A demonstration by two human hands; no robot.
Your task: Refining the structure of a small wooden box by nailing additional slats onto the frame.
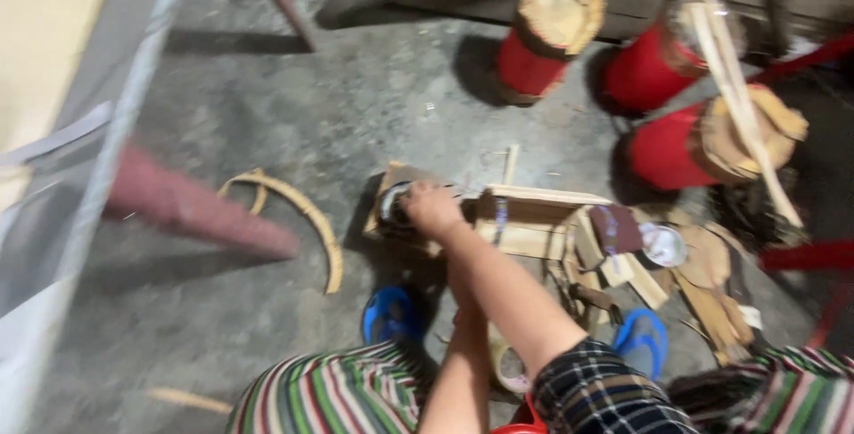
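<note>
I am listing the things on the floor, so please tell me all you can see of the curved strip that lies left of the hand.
The curved strip is a thin, pale yellow-brown band, bamboo or cane by its look, bent into an open arc. It lies flat on the grey concrete floor. One end curls near a blurred reddish pole; the other ends left of a blue sandal. No hand touches it. The picture is blurred, so finer detail is lost.

A small round dark object with a pale rim (pixel 393 204), blurred and half hidden, rests on the left end of a low wooden block (pixel 534 221). The block lies flat on the concrete, long axis running nine to three o'clock, built of pale, rough-cut boards.
</note>
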